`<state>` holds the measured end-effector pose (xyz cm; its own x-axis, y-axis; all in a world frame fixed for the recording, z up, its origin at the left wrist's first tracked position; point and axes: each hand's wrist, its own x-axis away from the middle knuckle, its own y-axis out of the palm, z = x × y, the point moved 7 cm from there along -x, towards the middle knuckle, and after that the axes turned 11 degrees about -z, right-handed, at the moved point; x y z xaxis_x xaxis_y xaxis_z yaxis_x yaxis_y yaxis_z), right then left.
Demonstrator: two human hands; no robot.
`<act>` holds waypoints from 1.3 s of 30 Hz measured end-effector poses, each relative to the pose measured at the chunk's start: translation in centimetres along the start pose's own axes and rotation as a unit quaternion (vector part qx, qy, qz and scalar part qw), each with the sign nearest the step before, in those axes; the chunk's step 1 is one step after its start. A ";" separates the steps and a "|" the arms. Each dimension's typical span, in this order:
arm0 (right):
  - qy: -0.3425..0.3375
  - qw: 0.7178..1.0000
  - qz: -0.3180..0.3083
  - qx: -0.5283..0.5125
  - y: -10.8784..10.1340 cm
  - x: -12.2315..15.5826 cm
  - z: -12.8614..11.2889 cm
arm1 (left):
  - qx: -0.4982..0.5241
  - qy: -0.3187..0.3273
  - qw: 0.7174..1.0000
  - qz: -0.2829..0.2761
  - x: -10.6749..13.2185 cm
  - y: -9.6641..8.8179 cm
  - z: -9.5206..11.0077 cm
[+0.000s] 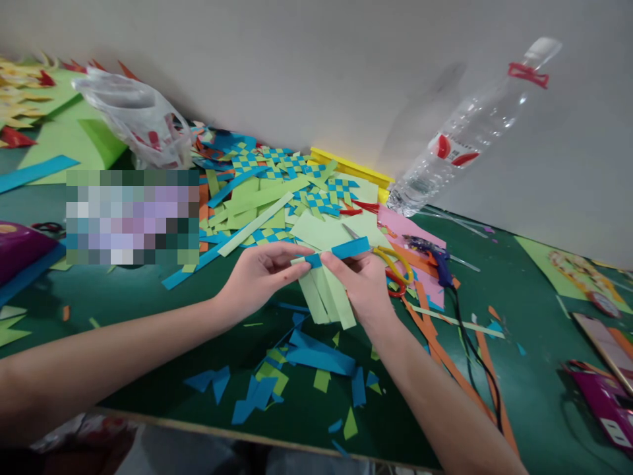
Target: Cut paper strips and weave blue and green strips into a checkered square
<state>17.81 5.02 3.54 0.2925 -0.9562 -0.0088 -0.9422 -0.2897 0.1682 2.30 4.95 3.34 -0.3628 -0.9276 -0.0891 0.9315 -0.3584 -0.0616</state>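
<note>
Between both hands, above the green table, hang several pale green paper strips (316,297) with a blue paper strip (352,248) running across their top. My left hand (267,270) pinches the left end, thumb and forefinger on the blue and green paper. On the other side, my right hand (363,280) grips the strips, its thumb on top and its fingers behind them. Yellow-and-red scissors (403,267) lie just beyond my right hand. Woven blue-and-green paper pieces (316,198) and loose strips are piled behind the hands.
Blue and green paper scraps (316,356) litter the table (163,363) in front. A glue gun (435,254) with a black cord lies at right, near orange strips (430,336). A plastic bottle (459,145) leans against the wall. At left stands a plastic bag (143,122).
</note>
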 end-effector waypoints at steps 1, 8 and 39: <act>0.000 1.000 0.003 0.001 0.0 0.1 -0.1 | -0.003 0.005 1.000 0.003 0.1 0.0 0.1; 0.013 0.999 0.024 -0.022 0.5 0.5 -0.4 | 0.020 -0.006 1.000 0.004 0.4 0.1 0.0; 0.050 0.993 0.027 0.100 -1.7 -0.7 4.3 | -0.004 -0.103 0.993 -0.066 -1.3 0.2 -4.1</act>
<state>18.55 6.03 -0.95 0.2453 -0.9649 0.0941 -0.9679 -0.2493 -0.0334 2.86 6.49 -0.63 -0.4674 -0.8752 0.1247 0.8760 -0.4775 -0.0679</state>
